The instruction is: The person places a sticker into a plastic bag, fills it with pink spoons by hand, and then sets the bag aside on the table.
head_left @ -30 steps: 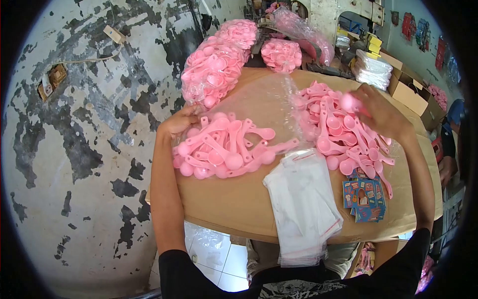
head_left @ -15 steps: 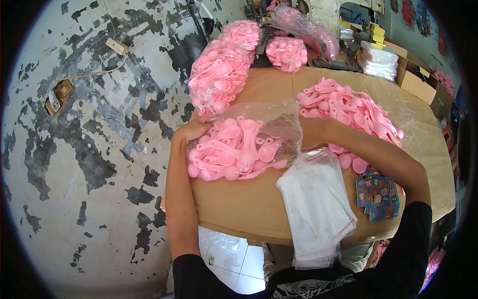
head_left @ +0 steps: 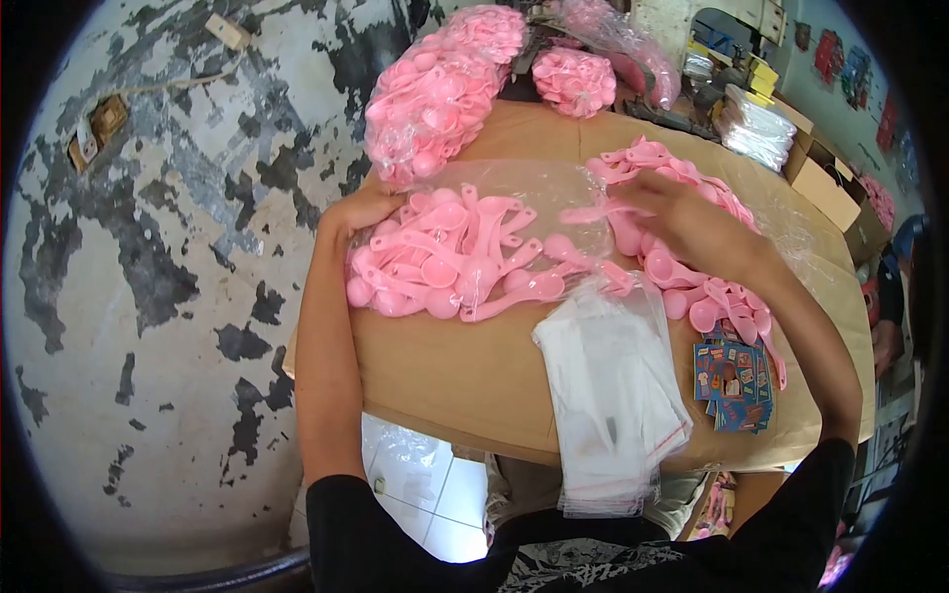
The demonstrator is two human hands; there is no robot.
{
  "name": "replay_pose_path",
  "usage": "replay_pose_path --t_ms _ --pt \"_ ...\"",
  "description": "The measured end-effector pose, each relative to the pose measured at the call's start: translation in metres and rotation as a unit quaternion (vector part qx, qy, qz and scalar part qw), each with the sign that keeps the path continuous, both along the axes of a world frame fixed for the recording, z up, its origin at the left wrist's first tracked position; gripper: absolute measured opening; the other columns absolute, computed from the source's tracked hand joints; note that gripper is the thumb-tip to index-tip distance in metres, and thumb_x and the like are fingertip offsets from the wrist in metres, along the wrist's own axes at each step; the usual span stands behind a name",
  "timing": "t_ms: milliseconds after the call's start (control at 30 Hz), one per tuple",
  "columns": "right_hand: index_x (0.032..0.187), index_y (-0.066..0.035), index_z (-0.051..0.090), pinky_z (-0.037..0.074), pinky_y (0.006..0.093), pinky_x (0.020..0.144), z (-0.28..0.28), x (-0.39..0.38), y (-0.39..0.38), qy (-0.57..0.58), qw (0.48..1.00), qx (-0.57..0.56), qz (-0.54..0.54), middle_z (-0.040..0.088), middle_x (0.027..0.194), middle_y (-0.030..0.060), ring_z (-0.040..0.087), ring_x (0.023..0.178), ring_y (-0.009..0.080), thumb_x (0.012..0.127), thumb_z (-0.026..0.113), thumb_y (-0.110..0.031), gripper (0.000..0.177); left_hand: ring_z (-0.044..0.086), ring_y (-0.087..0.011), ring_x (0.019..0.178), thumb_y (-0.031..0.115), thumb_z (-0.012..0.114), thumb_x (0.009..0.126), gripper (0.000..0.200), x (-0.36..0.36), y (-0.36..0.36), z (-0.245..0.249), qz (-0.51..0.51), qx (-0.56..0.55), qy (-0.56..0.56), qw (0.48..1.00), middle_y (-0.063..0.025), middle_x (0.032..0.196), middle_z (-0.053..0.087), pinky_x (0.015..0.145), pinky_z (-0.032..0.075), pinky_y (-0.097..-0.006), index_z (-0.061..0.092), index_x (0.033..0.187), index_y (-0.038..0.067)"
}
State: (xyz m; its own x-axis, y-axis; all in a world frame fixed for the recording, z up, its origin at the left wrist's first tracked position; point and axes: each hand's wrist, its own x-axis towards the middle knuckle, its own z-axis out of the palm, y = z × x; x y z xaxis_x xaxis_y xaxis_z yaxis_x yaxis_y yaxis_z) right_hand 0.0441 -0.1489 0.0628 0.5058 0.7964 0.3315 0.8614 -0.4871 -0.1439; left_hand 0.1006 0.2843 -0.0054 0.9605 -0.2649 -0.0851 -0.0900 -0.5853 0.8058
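Observation:
My left hand is closed on the left edge of a clear plastic bag lying on the table. Inside the bag are many pink plastic spoons, with more at its mouth on the right. My right hand is over a loose pile of the same pink spoons, its fingers curled around some; one pink spoon sticks out from them toward the bag. The fingertips are partly hidden. Nearer me lies a stack of flat clear bags, with small blue printed cards to its right.
Filled bags of pink spoons stand at the back left, and another filled bag sits farther right. A stack of packed plastic and a cardboard box are at the back right. The peeling wall borders the left side.
My right hand has come out of the bag and moved right onto the loose pile. Spoons now lie across the bag's mouth. The view has shifted slightly.

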Motion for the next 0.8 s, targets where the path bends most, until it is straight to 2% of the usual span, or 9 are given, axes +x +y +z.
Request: replay_pose_path --t_ms 67,200,233,367,467,533,633,733,800 --pt "0.116 0.000 0.063 0.050 0.0402 0.092 0.010 -0.010 -0.012 0.017 0.999 0.020 -0.033 0.060 0.123 0.0176 0.060 0.108 0.0349 0.088 0.059 -0.002 0.029 0.049 -0.0194 0.125 0.019 0.055 0.099 0.040 0.002 0.002 -0.006 0.005 -0.002 -0.026 1.000 -0.0084 0.149 0.034 0.102 0.044 -0.0312 0.054 0.136 0.002" --pt "0.116 0.002 0.062 0.049 0.0413 0.093 0.001 -0.001 -0.019 0.029 0.999 -0.018 -0.032 0.063 0.118 0.0188 0.061 0.106 0.0346 0.091 0.057 -0.003 0.026 0.054 -0.0172 0.118 0.020 0.055 0.099 0.040 -0.006 -0.007 0.008 0.020 -0.015 0.041 0.999 -0.0081 0.140 0.048 0.101 0.044 -0.0295 0.055 0.134 0.000" --pt "0.118 0.000 0.062 0.048 0.0408 0.095 -0.006 0.001 -0.014 0.040 0.998 -0.023 -0.039 0.062 0.121 0.0167 0.060 0.107 0.0349 0.093 0.057 -0.015 0.030 0.056 -0.0158 0.115 0.020 0.055 0.099 0.042 -0.008 -0.009 0.001 0.052 -0.068 -0.003 0.996 -0.0073 0.135 0.053 0.102 0.044 -0.0288 0.052 0.136 0.000" --pt "0.112 0.002 0.061 0.049 0.0440 0.090 -0.043 0.016 0.020 0.059 0.994 -0.081 -0.052 0.063 0.108 0.0210 0.061 0.101 0.0374 0.087 0.059 -0.013 0.029 0.057 -0.0141 0.116 0.019 0.054 0.100 0.056 0.011 0.007 -0.007 -0.012 -0.046 0.065 0.997 -0.0068 0.135 0.054 0.100 0.046 -0.0286 0.031 0.148 0.002" --pt "0.116 0.002 0.058 0.048 0.0445 0.091 -0.068 0.032 0.036 0.096 0.982 -0.136 -0.088 0.062 0.107 0.0218 0.060 0.103 0.0391 0.083 0.061 -0.009 0.035 0.053 -0.0139 0.120 0.019 0.055 0.100 0.053 0.015 0.012 -0.011 -0.029 -0.094 0.087 0.991 -0.0070 0.141 0.048 0.104 0.043 -0.0288 0.036 0.146 0.002" --pt "0.114 0.002 0.059 0.048 0.0450 0.092 -0.055 0.027 0.044 0.102 0.977 -0.170 -0.084 0.062 0.108 0.0222 0.060 0.103 0.0390 0.083 0.061 -0.010 0.033 0.048 -0.0142 0.126 0.020 0.058 0.098 0.052 0.013 0.010 -0.009 -0.009 -0.083 0.069 0.994 -0.0072 0.149 0.037 0.106 0.040 -0.0288 0.043 0.144 0.001" --pt "0.103 0.002 0.065 0.052 0.0456 0.078 -0.035 0.029 0.025 -0.060 0.985 -0.152 -0.048 0.064 0.090 0.0208 0.065 0.086 0.0373 0.085 0.059 -0.013 0.024 0.046 -0.0146 0.128 0.021 0.059 0.097 0.054 0.014 0.013 -0.016 0.000 -0.055 -0.023 0.998 -0.0070 0.152 0.033 0.107 0.039 -0.0283 0.042 0.145 0.001" --pt "0.114 -0.002 0.065 0.050 0.0434 0.088 0.023 -0.010 -0.002 -0.013 0.995 -0.034 -0.098 0.064 0.095 0.0164 0.062 0.095 0.0363 0.084 0.061 -0.008 0.031 0.047 -0.0154 0.127 0.021 0.059 0.097 0.055 0.022 0.018 -0.026 -0.010 -0.061 -0.013 0.998 -0.0061 0.152 0.031 0.107 0.039 -0.0278 0.042 0.145 0.001" --pt "0.118 -0.003 0.063 0.047 0.0419 0.095 0.043 -0.021 -0.024 -0.095 0.984 -0.068 -0.135 0.063 0.104 0.0145 0.059 0.105 0.0350 0.082 0.064 -0.003 0.036 0.046 -0.0157 0.128 0.020 0.058 0.097 0.053 0.014 0.011 -0.014 0.004 -0.057 0.021 0.998 -0.0052 0.153 0.030 0.107 0.038 -0.0275 0.044 0.144 0.001"
